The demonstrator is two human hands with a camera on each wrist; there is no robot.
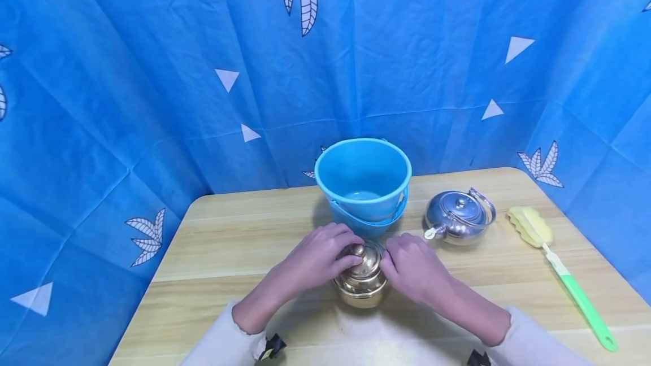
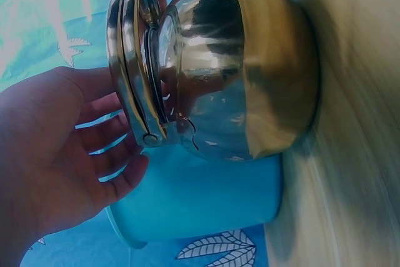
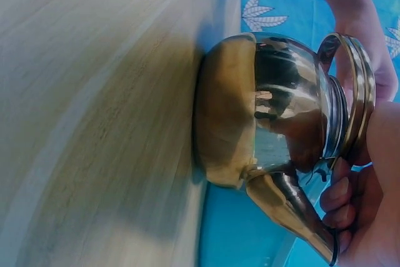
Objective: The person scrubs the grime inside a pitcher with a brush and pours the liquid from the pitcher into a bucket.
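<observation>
A shiny gold-coloured metal teapot (image 1: 362, 292) stands on the table in front of me, its lid on and its handle folded down around the lid. My left hand (image 1: 321, 256) is over the lid's left side, thumb and forefinger around the small knob (image 1: 357, 249). In the left wrist view its other fingers (image 2: 106, 151) are loosely bent beside the folded handle (image 2: 132, 60). On the teapot's right side, my right hand (image 1: 419, 269) has its fingers curled by the handle's end and the tip of the spout (image 3: 290, 211); its thumb side meets the lid's edge.
Right behind the teapot stands a light blue bucket (image 1: 363, 169) with its handle hanging down. Farther right is a silver kettle (image 1: 458, 216), spout facing me. A yellow sponge brush (image 1: 574, 281) with a green handle lies near the table's right edge. Blue curtains (image 1: 407, 61) surround the table (image 1: 244, 242).
</observation>
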